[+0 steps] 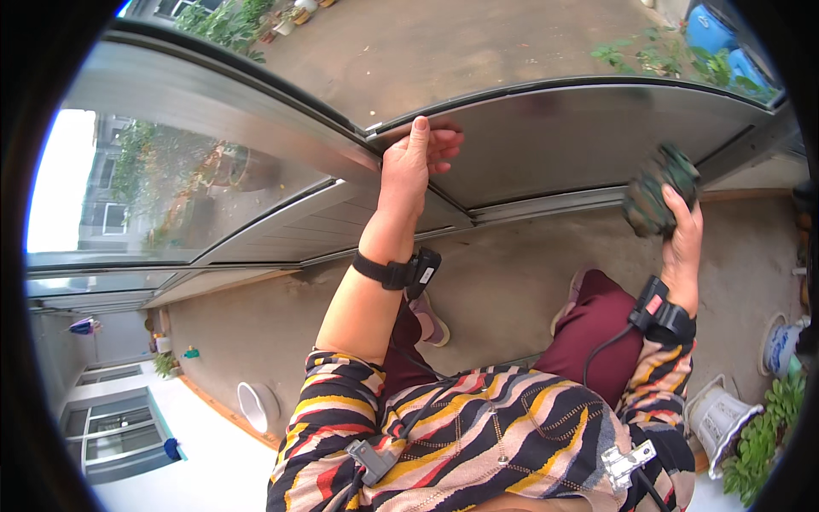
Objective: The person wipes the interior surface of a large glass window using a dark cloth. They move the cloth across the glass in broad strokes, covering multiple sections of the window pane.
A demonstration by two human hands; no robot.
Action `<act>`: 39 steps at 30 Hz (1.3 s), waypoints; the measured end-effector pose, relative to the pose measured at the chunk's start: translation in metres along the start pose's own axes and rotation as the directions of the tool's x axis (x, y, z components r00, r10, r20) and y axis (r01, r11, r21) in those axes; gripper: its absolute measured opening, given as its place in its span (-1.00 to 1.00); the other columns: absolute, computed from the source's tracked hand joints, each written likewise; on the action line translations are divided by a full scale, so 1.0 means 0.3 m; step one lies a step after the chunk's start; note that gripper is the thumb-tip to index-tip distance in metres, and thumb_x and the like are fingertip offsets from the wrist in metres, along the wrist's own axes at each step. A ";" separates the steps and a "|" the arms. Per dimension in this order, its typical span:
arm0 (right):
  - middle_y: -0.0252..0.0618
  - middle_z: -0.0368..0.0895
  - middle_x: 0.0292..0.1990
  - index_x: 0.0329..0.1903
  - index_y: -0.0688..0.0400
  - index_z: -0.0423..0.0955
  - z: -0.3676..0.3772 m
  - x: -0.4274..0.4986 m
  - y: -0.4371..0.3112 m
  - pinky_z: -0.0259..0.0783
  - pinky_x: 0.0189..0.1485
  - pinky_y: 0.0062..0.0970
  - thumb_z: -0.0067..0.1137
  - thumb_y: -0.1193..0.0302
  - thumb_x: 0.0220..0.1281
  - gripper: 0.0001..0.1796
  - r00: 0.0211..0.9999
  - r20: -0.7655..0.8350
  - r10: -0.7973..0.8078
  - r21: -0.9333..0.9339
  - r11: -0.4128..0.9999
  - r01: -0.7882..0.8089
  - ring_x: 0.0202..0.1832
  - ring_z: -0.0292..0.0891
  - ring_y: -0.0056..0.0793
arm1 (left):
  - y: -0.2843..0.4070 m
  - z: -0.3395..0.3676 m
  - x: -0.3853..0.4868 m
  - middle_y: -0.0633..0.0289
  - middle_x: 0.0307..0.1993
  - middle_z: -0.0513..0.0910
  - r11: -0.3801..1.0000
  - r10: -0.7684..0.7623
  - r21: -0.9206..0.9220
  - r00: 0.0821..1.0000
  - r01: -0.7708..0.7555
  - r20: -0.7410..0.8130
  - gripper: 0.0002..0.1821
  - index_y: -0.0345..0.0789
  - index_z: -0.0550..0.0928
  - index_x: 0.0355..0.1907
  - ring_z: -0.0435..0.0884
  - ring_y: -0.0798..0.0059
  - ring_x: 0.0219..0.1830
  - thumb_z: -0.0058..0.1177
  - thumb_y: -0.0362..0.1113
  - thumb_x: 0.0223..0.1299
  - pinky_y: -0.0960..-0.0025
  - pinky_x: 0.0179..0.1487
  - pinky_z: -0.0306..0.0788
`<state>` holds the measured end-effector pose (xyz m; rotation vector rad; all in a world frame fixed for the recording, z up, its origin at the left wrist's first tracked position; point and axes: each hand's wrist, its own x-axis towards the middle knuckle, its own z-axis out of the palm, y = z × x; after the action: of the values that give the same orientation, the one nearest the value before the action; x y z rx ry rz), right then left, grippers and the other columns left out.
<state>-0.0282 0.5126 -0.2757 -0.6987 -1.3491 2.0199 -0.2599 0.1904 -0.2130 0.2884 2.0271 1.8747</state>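
Note:
My left hand is at the edge of a metal-framed glass door, its thumb up and fingers curled near the corner where the frame meets the glass panel. Whether it grips the frame cannot be told. In my right hand is a bunched camouflage-patterned cloth, held in front of the door's lower grey panel, toward the right side. Black straps with small devices are on both wrists.
A glazed panel stands at the left. On the floor are a white basin and, at the lower right, a white planter beside green plants. Blue barrels and potted plants stand beyond the glass.

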 end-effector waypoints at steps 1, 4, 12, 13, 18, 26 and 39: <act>-0.24 0.63 0.13 0.31 0.26 0.47 -0.048 0.009 0.051 0.42 0.28 -0.37 0.30 0.38 0.28 -0.44 0.999 -0.039 0.012 0.017 1.000 -0.011 0.15 0.57 -0.42 | 0.000 0.002 0.003 0.10 -0.02 0.77 1.000 0.000 0.020 1.000 0.000 -0.003 -0.38 -0.36 0.71 -0.04 0.72 0.43 -0.08 -0.18 0.19 0.59 0.42 -0.07 0.53; -0.25 0.61 0.20 0.34 0.20 0.46 -0.199 0.056 0.231 0.40 0.33 -0.29 0.28 0.33 0.33 -0.44 0.949 -0.075 0.307 0.279 0.920 -0.275 0.22 0.54 -0.35 | 0.000 -0.001 0.003 0.08 -0.01 0.77 0.997 -0.004 0.072 1.000 0.004 -0.008 -0.36 -0.36 0.71 -0.07 0.72 0.43 -0.10 -0.21 0.20 0.59 0.42 -0.09 0.54; -0.27 0.66 0.13 0.30 0.24 0.50 -0.555 0.324 0.536 0.44 0.26 -0.41 0.38 0.31 0.26 -0.42 0.873 0.098 0.477 0.091 0.870 -0.485 0.15 0.59 -0.44 | -0.001 -0.029 -0.005 0.02 -0.02 0.76 0.993 -0.021 0.119 1.000 0.022 -0.008 -0.32 -0.41 0.72 -0.10 0.74 0.38 -0.14 -0.24 0.21 0.59 0.39 -0.09 0.57; -0.26 0.64 0.16 0.33 0.25 0.47 -0.583 0.345 0.538 0.42 0.28 -0.41 0.37 0.32 0.26 -0.38 0.857 0.105 0.504 0.045 0.859 -0.510 0.18 0.57 -0.43 | 0.001 -0.033 -0.012 0.01 -0.02 0.76 0.995 -0.025 0.101 1.000 0.024 0.007 -0.32 -0.41 0.72 -0.09 0.74 0.37 -0.14 -0.24 0.21 0.59 0.39 -0.09 0.56; -0.23 0.58 0.24 0.41 0.23 0.39 -0.655 0.377 0.533 0.35 0.33 -0.41 0.32 0.26 0.29 -0.32 0.871 0.110 0.480 -0.134 0.875 -0.465 0.26 0.50 -0.39 | 0.004 -0.043 -0.049 -0.15 0.05 0.71 0.994 -0.055 0.092 0.998 0.056 -0.014 -0.29 -0.43 0.70 -0.07 0.74 0.26 -0.14 -0.34 0.20 0.62 0.32 -0.12 0.57; -0.19 0.55 0.28 0.41 0.25 0.38 -0.806 0.469 0.463 0.37 0.36 -0.33 0.32 0.21 0.33 -0.31 0.892 -0.149 0.427 -0.021 0.900 -0.435 0.31 0.48 -0.34 | 0.075 -0.026 -0.049 -0.15 0.09 0.69 0.982 -0.100 0.163 0.995 0.098 0.006 -0.32 -0.44 0.68 -0.04 0.73 0.30 -0.11 -0.31 0.17 0.62 0.34 -0.11 0.58; 0.12 0.71 -0.07 0.03 0.26 0.53 -0.871 0.670 0.153 0.51 0.07 -0.14 0.55 0.07 -0.11 -0.29 0.612 -0.484 -0.625 -0.753 0.654 0.073 0.01 0.65 0.07 | 0.095 -0.039 -0.152 -0.01 0.14 0.69 0.949 0.001 0.316 1.000 -0.002 0.005 -0.39 -0.39 0.67 0.06 0.70 0.47 -0.17 -0.18 0.16 0.60 0.51 -0.20 0.51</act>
<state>0.0118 0.8061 -0.4271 -1.2296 -1.5163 0.6723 -0.2257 0.1647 -0.1784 0.3765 2.3222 1.5403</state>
